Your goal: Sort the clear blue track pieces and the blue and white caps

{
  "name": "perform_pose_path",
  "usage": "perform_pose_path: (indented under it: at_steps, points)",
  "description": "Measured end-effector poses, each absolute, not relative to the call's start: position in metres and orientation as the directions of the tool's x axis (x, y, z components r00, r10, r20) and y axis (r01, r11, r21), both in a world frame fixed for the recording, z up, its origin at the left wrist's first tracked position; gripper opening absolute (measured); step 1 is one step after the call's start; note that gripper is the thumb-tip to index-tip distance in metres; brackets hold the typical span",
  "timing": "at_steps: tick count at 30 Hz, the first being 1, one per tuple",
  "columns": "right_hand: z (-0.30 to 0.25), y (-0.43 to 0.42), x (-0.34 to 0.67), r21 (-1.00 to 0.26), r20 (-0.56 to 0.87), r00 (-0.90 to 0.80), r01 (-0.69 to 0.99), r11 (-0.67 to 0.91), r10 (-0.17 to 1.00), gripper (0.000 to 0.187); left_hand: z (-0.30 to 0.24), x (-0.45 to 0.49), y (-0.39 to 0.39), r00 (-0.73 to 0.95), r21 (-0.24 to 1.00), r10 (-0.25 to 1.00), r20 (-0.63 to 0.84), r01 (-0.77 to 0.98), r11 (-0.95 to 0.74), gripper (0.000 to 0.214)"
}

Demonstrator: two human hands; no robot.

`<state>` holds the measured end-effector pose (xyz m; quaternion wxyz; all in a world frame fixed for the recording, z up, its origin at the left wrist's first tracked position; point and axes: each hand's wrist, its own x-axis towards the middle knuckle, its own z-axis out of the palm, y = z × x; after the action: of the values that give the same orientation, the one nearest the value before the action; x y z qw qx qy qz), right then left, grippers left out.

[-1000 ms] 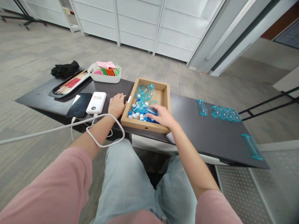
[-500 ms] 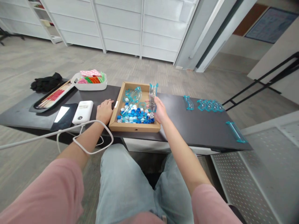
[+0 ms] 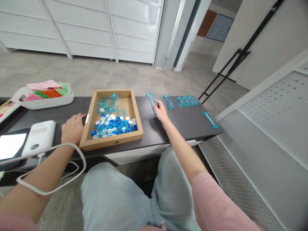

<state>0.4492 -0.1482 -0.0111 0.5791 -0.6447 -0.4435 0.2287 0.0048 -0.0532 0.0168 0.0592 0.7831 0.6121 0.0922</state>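
Observation:
My right hand (image 3: pixel 160 111) pinches a see-through teal track piece (image 3: pixel 151 98) over the dark table, to the right of a cardboard box (image 3: pixel 112 142). My left hand (image 3: pixel 72 129) lies on the table against the box's left side, its fingers stretched toward the wall, holding nothing. Inside the box are blue and white hexagonal pieces (image 3: pixel 117 123) and more clear teal track pieces (image 3: pixel 115 102). Right of my right hand lies one wavy track piece (image 3: pixel 169 102), then a row of several curved ones (image 3: pixel 188 100). A straight track piece (image 3: pixel 210 120) rests near the table's right end.
Left of my left hand are a white power bank (image 3: pixel 39 136) and a dark device with a lit screen (image 3: pixel 12 146). A white cable (image 3: pixel 80 150) loops over my left forearm. Behind stands a white basket (image 3: pixel 48 104) of colourful strips. A grey perforated panel (image 3: pixel 240 157) borders the right side.
My right hand has carried the track piece from above the box rightward over the table, and the piece is now tilted. My left hand stays beside the box. The view has turned right.

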Motion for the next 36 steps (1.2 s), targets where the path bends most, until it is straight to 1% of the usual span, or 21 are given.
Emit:
perform_pose_path:
  at_steps: [3, 5, 9, 12, 14, 16, 18, 20, 23, 28, 31, 36]
  points:
    - [-0.028, -0.159, 0.480, -0.876, 0.209, 0.540, 0.475, -0.090, 0.815, 0.051, 0.018, 0.006, -0.054, 0.230, 0.214, 0.970, 0.079, 0.946, -0.242, 0.067]
    - [-0.035, -0.165, 0.490, -0.833, 0.219, 0.507, 0.543, -0.111, 0.834, 0.051, 0.019, 0.007, -0.054, 0.225, 0.209, 0.972, 0.067, 0.949, -0.235, 0.069]
    - [-0.041, -0.181, 0.495, -0.741, 0.286, 0.416, 0.667, -0.076, 0.863, 0.052, 0.020, 0.006, -0.053, 0.218, 0.183, 0.975, 0.043, 0.958, -0.222, 0.072]
    - [-0.038, -0.200, 0.496, -0.627, 0.369, 0.325, 0.778, -0.025, 0.871, 0.050, 0.019, 0.005, -0.051, 0.204, 0.168, 0.978, 0.043, 0.964, -0.208, 0.070]
    - [-0.035, -0.211, 0.495, -0.539, 0.404, 0.223, 0.842, 0.034, 0.887, 0.049, 0.018, 0.005, -0.050, 0.208, 0.168, 0.977, 0.044, 0.963, -0.212, 0.070]
    - [-0.031, -0.218, 0.491, -0.464, 0.385, 0.111, 0.882, 0.088, 0.916, 0.047, 0.018, 0.004, -0.050, 0.214, 0.167, 0.976, 0.038, 0.962, -0.218, 0.072]
    - [-0.027, -0.221, 0.484, -0.417, 0.328, 0.048, 0.904, 0.099, 0.944, 0.047, 0.018, 0.005, -0.049, 0.213, 0.166, 0.976, 0.033, 0.962, -0.216, 0.074]
    - [-0.023, -0.221, 0.478, -0.386, 0.270, 0.069, 0.922, 0.042, 0.960, 0.049, 0.018, 0.005, -0.049, 0.213, 0.168, 0.976, 0.038, 0.962, -0.217, 0.074]
    - [-0.017, -0.217, 0.476, -0.333, 0.210, 0.182, 0.937, -0.105, 0.961, 0.058, 0.019, 0.006, -0.049, 0.220, 0.166, 0.975, 0.044, 0.960, -0.224, 0.073]
    - [-0.009, -0.203, 0.486, -0.184, 0.178, 0.334, 0.935, -0.302, 0.926, 0.070, 0.020, 0.005, -0.050, 0.225, 0.154, 0.973, 0.050, 0.961, -0.230, 0.068]
    - [-0.010, -0.194, 0.492, -0.156, 0.155, 0.374, 0.923, -0.351, 0.914, 0.077, 0.019, 0.004, -0.048, 0.227, 0.146, 0.973, 0.050, 0.962, -0.232, 0.065]
    - [-0.013, -0.190, 0.495, -0.181, 0.137, 0.401, 0.909, -0.375, 0.906, 0.083, 0.014, 0.002, -0.043, 0.210, 0.153, 0.976, 0.062, 0.964, -0.217, 0.062]
